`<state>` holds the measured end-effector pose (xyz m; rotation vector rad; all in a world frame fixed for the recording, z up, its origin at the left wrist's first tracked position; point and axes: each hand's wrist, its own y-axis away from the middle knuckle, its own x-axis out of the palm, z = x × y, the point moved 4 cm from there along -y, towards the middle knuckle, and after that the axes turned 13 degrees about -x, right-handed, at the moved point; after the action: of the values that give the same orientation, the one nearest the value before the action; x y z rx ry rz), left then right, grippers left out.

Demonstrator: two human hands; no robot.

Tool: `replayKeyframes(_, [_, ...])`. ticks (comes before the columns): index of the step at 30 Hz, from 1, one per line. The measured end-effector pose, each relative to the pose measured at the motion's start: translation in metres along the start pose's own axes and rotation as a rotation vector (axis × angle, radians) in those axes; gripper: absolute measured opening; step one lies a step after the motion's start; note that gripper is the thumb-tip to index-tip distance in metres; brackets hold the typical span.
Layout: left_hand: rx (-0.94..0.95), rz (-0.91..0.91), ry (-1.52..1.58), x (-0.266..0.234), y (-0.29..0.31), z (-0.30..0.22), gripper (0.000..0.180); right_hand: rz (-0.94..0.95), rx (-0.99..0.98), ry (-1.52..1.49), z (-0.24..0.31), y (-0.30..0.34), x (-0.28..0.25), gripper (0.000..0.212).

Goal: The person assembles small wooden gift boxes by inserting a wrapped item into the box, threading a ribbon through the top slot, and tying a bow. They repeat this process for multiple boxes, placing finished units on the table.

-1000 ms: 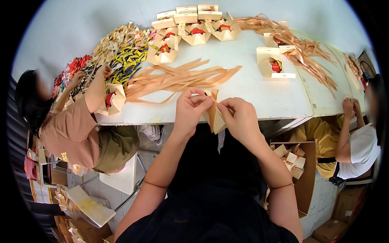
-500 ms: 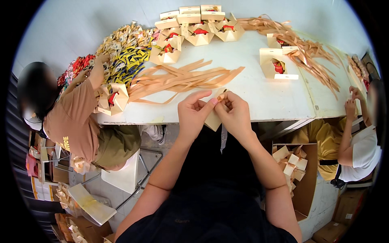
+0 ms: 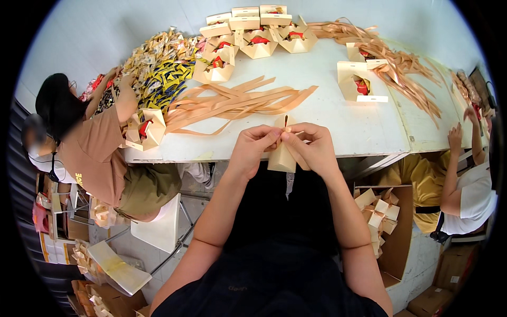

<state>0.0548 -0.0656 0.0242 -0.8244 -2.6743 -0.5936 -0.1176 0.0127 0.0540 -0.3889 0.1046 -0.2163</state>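
Observation:
A cream folded paper box [image 3: 281,160] is held at the table's near edge, in front of my dark top. My left hand [image 3: 254,149] is closed in a pinch at its upper part, thumb against forefinger. Facing it, my right hand [image 3: 314,147] pinches the same part, the two thumb tips almost meeting. A narrow dark slot shows at the box's top, above the fingertips. A small tan bit sits between the fingertips, too small to make out. Beyond my hands lies a spread of tan ribbons [image 3: 237,103] on the white table.
Open cream boxes with red contents [image 3: 259,45] stand at the back. A heap of small wrapped packets [image 3: 169,66] lies left. More ribbons [image 3: 404,74] spread right. A co-worker [image 3: 95,153] reaches into the heap; another person [image 3: 465,185] sits right. A carton of folded boxes [image 3: 398,227] stands below.
The box has turned and rises into fuller view between my hands. My right hand shifted slightly right. The left co-worker leaned in, both hands on the heap; the right person's hands shifted.

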Motion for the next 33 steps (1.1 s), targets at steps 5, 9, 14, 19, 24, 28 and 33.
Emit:
replayKeyframes(5, [0.115,-0.129,0.22,-0.002,-0.004,0.011,0.015,-0.357,-0.113,-0.21,-0.032,0.034,-0.018,0.013])
replayKeyframes(9, [0.182,-0.043,-0.073,0.029,0.008,0.002,0.021,-0.407,-0.123,-0.101,0.001,0.069,-0.061,0.014])
replayKeyframes(14, [0.548,-0.366,-0.777,0.033,-0.013,-0.035,0.032,-0.422,-0.196,0.221,0.077,0.128,-0.153,0.008])
replayKeyframes(19, [0.543,-0.506,-1.246,0.029,-0.066,-0.029,0.024,-0.574,0.09,0.81,0.118,0.157,-0.183,0.019])
replayKeyframes(24, [0.879,-0.618,-1.231,0.065,-0.049,-0.046,0.01,-0.408,0.136,0.497,0.073,0.099,-0.157,0.023])
replayKeyframes(28, [0.869,-0.33,-1.113,0.086,-0.019,-0.031,0.008,-0.151,0.191,0.19,0.014,0.05,-0.11,0.029])
replayKeyframes(33, [0.784,-0.039,-1.088,0.109,-0.004,-0.022,0.011,-0.3,0.134,-0.438,-0.012,-0.009,-0.091,0.029])
